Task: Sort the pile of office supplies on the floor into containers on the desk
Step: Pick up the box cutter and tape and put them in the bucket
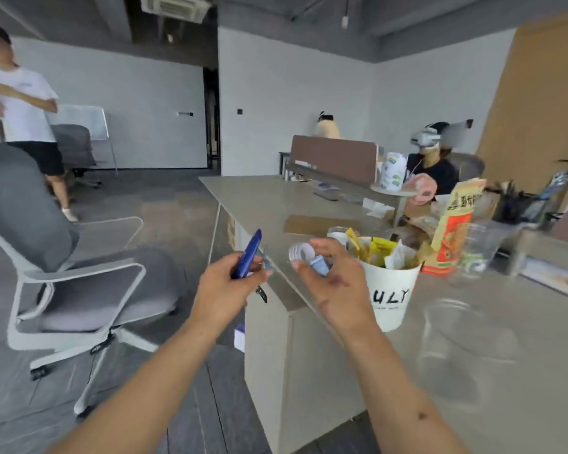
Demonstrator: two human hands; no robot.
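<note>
supplies: our left hand (223, 286) grips a blue pen-like tool (247, 253) above the floor, just off the desk (522, 371) | our right hand (336, 283) curls round a white tape roll (300, 252) and a small pale-blue item (320, 266) over the desk edge | beside it: white bucket (391, 290), clear container (456, 329)

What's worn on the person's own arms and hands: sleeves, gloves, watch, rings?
Nothing shows. The left hand and right hand are ungloved, both forearms bare, no sleeve, watch or ring. One small dark spot marks the right forearm.
</note>
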